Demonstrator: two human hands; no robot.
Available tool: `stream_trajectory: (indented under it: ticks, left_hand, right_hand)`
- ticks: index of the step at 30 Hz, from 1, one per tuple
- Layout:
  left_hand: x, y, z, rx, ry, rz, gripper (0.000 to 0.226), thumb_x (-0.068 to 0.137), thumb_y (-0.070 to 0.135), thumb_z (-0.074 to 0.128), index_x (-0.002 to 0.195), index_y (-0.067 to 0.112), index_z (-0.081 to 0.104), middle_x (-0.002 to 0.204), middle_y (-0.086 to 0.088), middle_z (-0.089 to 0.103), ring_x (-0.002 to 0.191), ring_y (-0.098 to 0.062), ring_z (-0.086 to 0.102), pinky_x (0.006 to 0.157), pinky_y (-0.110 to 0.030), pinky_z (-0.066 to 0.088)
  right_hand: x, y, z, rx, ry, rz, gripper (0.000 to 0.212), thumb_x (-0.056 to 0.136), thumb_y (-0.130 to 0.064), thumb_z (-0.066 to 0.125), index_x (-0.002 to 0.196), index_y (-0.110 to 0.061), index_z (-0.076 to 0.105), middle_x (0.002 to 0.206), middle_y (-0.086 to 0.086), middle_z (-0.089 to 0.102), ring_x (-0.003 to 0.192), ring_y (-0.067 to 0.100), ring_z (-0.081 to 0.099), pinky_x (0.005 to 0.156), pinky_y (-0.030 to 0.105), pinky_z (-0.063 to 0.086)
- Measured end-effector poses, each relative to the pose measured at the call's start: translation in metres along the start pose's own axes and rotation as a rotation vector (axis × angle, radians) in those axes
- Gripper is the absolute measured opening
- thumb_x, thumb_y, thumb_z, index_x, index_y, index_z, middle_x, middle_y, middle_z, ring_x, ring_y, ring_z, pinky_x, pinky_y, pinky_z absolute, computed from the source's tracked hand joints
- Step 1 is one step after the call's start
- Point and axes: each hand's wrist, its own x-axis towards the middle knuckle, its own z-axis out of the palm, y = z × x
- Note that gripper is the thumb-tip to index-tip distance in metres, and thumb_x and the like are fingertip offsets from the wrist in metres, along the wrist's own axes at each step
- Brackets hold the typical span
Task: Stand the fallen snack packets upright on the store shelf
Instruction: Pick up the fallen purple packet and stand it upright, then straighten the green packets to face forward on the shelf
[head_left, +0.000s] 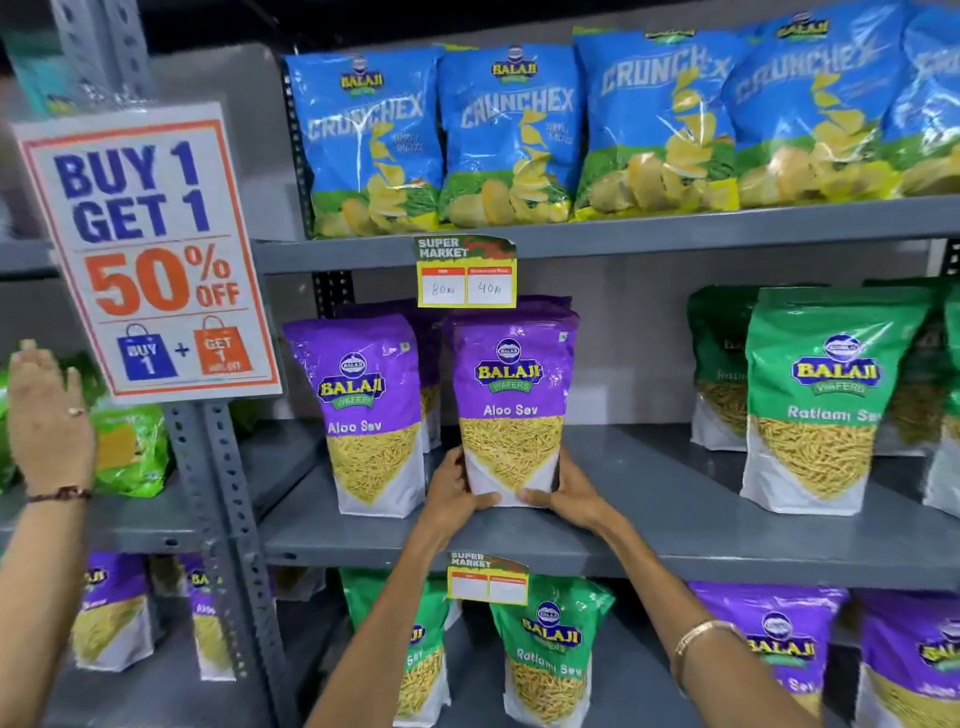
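Holding a purple Aloo Sev packet (511, 405) upright near the front edge of the middle shelf (675, 525), toward its left half. Left hand (454, 493) clamped on the packet's lower left side, right hand (569, 493) clamped on its lower right side, thumbs across the white base. Just beside it on the left, a second Aloo Sev packet (371, 415) standing upright. Behind both, more purple packets, partly hidden, probably upright. Further right along the same shelf, a green Ratlami Sev packet (826, 400) standing. At the far left, another person's hand (47, 415) raised beside the offer sign (150, 249).
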Motion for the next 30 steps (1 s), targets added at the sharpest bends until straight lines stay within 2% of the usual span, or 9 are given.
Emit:
stream_trajectory:
  ticks: [3, 6, 15, 18, 20, 22, 24, 27, 30]
  left_hand:
    - [0.0, 0.0, 0.003, 0.024, 0.013, 0.021, 0.074, 0.067, -0.023, 0.079, 0.125, 0.009, 0.047, 0.128, -0.015, 0.063, 0.119, -0.026, 0.061, 0.082, -0.015, 0.058]
    - [-0.006, 0.0, 0.006, 0.052, 0.011, 0.004, 0.072, 0.067, -0.023, 0.079, 0.119, 0.012, 0.044, 0.131, -0.021, 0.062, 0.119, -0.028, 0.06, 0.099, -0.037, 0.054]
    - [-0.003, -0.004, 0.0, 0.122, -0.062, -0.037, 0.083, 0.068, -0.015, 0.083, 0.137, 0.001, 0.04, 0.144, -0.02, 0.056, 0.136, -0.035, 0.053, 0.115, -0.055, 0.043]
    - [-0.011, 0.0, 0.002, 0.144, -0.048, -0.003, 0.105, 0.059, 0.008, 0.092, 0.147, 0.007, 0.034, 0.15, -0.012, 0.053, 0.14, -0.029, 0.05, 0.117, -0.049, 0.042]
    - [-0.03, 0.009, 0.012, 0.177, 0.137, 0.105, 0.114, 0.057, 0.029, 0.09, 0.153, 0.014, 0.029, 0.155, -0.006, 0.047, 0.144, -0.022, 0.044, 0.12, -0.041, 0.037]
    - [-0.059, 0.018, 0.032, 0.205, 0.372, 0.256, 0.091, 0.068, 0.025, 0.084, 0.147, 0.02, 0.039, 0.15, -0.002, 0.05, 0.139, -0.02, 0.047, 0.116, -0.035, 0.037]
    - [-0.086, 0.03, 0.063, 0.169, 0.482, 0.413, 0.057, 0.078, 0.011, 0.077, 0.127, 0.026, 0.054, 0.129, 0.001, 0.062, 0.116, -0.021, 0.062, 0.102, -0.034, 0.048]
    - [-0.098, 0.045, 0.121, 0.064, 0.345, 0.425, 0.036, 0.083, 0.003, 0.071, 0.107, 0.028, 0.061, 0.097, 0.005, 0.07, 0.084, -0.017, 0.069, 0.08, -0.028, 0.054]
    - [-0.086, 0.055, 0.183, 0.017, 0.118, 0.342, 0.035, 0.085, -0.001, 0.072, 0.104, 0.027, 0.061, 0.094, 0.004, 0.069, 0.074, -0.003, 0.066, 0.07, -0.013, 0.05]
  right_hand:
    - [-0.01, -0.001, 0.001, -0.035, 0.029, -0.022, 0.081, 0.077, -0.009, 0.083, 0.143, -0.008, 0.036, 0.142, 0.005, 0.051, 0.132, 0.017, 0.049, 0.113, 0.031, 0.038]
    - [-0.018, -0.001, -0.001, -0.049, 0.032, -0.004, 0.079, 0.076, -0.009, 0.082, 0.141, -0.005, 0.037, 0.142, 0.007, 0.052, 0.132, 0.018, 0.049, 0.113, 0.032, 0.038]
    - [-0.021, -0.003, -0.001, -0.103, 0.049, 0.041, 0.095, 0.068, -0.031, 0.089, 0.142, -0.009, 0.034, 0.142, 0.003, 0.053, 0.132, 0.019, 0.052, 0.115, 0.041, 0.04]
    - [-0.028, -0.01, -0.007, -0.052, 0.021, 0.091, 0.107, 0.066, -0.03, 0.092, 0.145, -0.006, 0.025, 0.14, 0.0, 0.052, 0.128, 0.016, 0.052, 0.108, 0.032, 0.043]
    - [-0.044, -0.012, -0.011, 0.023, 0.06, 0.114, 0.122, 0.063, -0.048, 0.091, 0.152, -0.014, 0.015, 0.148, 0.003, 0.048, 0.135, 0.018, 0.049, 0.112, 0.038, 0.042]
    - [-0.071, -0.009, -0.019, -0.026, 0.184, 0.024, 0.104, 0.074, -0.052, 0.08, 0.153, -0.017, 0.022, 0.151, 0.006, 0.047, 0.137, 0.018, 0.047, 0.11, 0.04, 0.045]
    - [-0.103, -0.007, -0.034, -0.098, 0.353, -0.108, 0.06, 0.089, -0.031, 0.073, 0.14, -0.016, 0.046, 0.135, 0.003, 0.059, 0.12, 0.013, 0.06, 0.096, 0.03, 0.053]
    - [-0.14, -0.003, -0.074, -0.138, 0.541, -0.153, 0.011, 0.095, -0.017, 0.065, 0.106, -0.018, 0.067, 0.102, -0.002, 0.073, 0.094, 0.01, 0.07, 0.085, 0.03, 0.057]
    - [-0.156, 0.008, -0.129, -0.134, 0.576, -0.068, 0.008, 0.094, -0.01, 0.064, 0.092, -0.016, 0.069, 0.083, 0.003, 0.074, 0.082, 0.017, 0.072, 0.08, 0.035, 0.056]
